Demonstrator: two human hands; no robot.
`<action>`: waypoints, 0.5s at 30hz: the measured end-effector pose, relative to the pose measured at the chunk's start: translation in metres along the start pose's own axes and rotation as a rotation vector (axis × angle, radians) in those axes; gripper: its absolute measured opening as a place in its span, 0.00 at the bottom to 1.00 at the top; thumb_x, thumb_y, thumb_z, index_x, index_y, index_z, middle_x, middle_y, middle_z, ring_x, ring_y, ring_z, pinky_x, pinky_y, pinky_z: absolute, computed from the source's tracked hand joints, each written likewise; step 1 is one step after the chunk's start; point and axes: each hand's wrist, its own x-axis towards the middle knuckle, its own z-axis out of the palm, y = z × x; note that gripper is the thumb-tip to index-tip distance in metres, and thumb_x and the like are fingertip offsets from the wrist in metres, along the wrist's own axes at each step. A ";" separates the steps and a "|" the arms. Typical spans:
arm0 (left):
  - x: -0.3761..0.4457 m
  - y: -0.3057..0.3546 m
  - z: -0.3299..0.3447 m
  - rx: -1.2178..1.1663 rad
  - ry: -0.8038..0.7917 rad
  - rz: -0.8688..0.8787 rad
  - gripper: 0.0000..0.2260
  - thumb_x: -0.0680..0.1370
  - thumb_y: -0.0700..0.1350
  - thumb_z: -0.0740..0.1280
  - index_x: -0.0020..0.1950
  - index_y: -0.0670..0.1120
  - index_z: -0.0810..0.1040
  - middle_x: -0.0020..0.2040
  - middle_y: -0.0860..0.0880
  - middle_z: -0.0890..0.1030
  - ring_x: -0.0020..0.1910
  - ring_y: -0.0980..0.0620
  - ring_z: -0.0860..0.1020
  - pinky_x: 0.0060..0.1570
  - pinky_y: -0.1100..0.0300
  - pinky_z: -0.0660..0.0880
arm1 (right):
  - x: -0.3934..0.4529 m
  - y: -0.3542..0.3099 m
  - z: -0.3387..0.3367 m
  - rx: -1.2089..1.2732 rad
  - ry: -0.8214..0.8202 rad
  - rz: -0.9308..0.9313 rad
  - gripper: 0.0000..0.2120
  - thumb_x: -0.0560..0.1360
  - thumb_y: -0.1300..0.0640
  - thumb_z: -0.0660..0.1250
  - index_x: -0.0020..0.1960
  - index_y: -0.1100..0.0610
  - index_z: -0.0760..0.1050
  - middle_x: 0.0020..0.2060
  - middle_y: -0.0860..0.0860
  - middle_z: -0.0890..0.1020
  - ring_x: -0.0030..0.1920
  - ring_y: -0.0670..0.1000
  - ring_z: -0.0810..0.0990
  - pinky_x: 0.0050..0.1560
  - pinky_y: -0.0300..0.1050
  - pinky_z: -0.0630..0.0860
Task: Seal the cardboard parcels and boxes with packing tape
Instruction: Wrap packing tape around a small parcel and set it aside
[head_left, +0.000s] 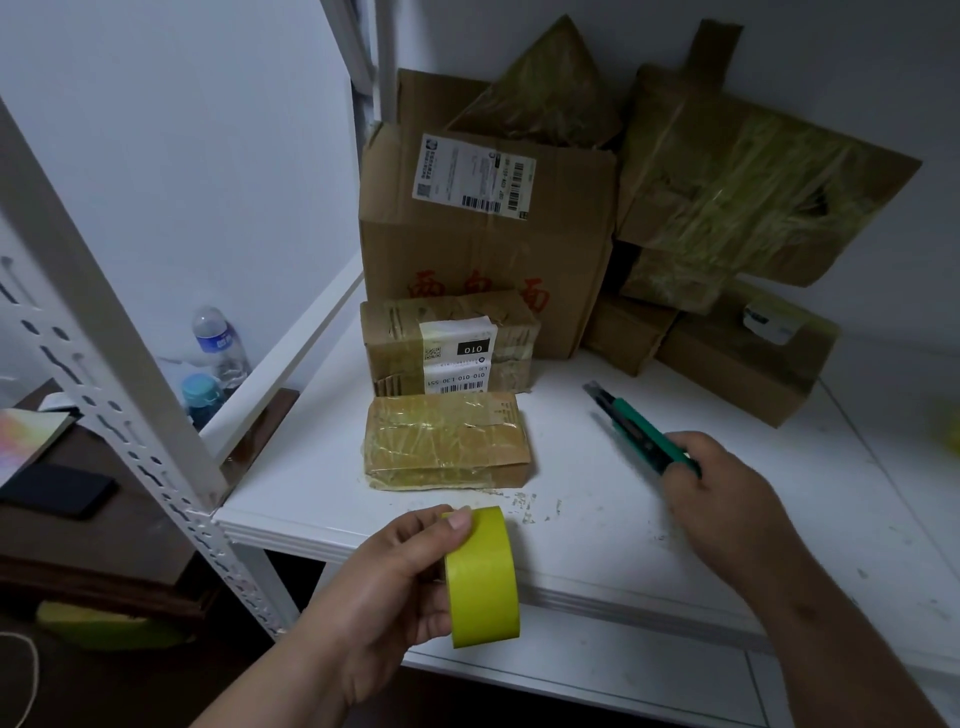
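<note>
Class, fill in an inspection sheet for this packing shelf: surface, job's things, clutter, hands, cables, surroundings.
Surface: white shelf, scuffed with tape scraps near its front.
Job's things: yellow tape roll; green utility knife; taped small parcel; labelled parcel behind it; large box.
Clutter: taped cardboard pieces against the wall.
Hands: left hand holds the roll; right hand has a grip on the knife.
Cables: thin cord, lower left.
Surroundings: water bottle, dark phone, white rack post.

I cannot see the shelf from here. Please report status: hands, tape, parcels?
Left hand grips yellow tape roll. Right hand holds green cutter. Small parcel already taped, nothing blocking it.
</note>
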 end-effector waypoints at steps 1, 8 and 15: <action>0.000 0.000 -0.001 -0.002 0.004 0.005 0.19 0.62 0.53 0.75 0.49 0.47 0.81 0.41 0.45 0.79 0.45 0.42 0.75 0.47 0.52 0.73 | -0.006 -0.009 -0.009 0.044 -0.033 -0.074 0.12 0.81 0.58 0.58 0.61 0.49 0.73 0.43 0.49 0.78 0.39 0.48 0.75 0.34 0.41 0.67; 0.001 -0.003 -0.001 -0.067 0.044 0.048 0.14 0.60 0.52 0.77 0.43 0.49 0.82 0.40 0.45 0.78 0.40 0.45 0.74 0.43 0.52 0.72 | -0.020 -0.047 -0.023 -0.200 -0.244 -0.479 0.14 0.81 0.47 0.57 0.64 0.39 0.73 0.47 0.41 0.75 0.46 0.41 0.73 0.47 0.39 0.72; -0.002 -0.002 -0.001 -0.062 0.054 0.049 0.13 0.59 0.52 0.78 0.40 0.50 0.83 0.39 0.45 0.77 0.36 0.49 0.73 0.40 0.55 0.71 | -0.016 -0.066 -0.017 -0.354 -0.288 -0.562 0.14 0.81 0.44 0.56 0.65 0.39 0.73 0.46 0.43 0.72 0.47 0.43 0.72 0.45 0.43 0.70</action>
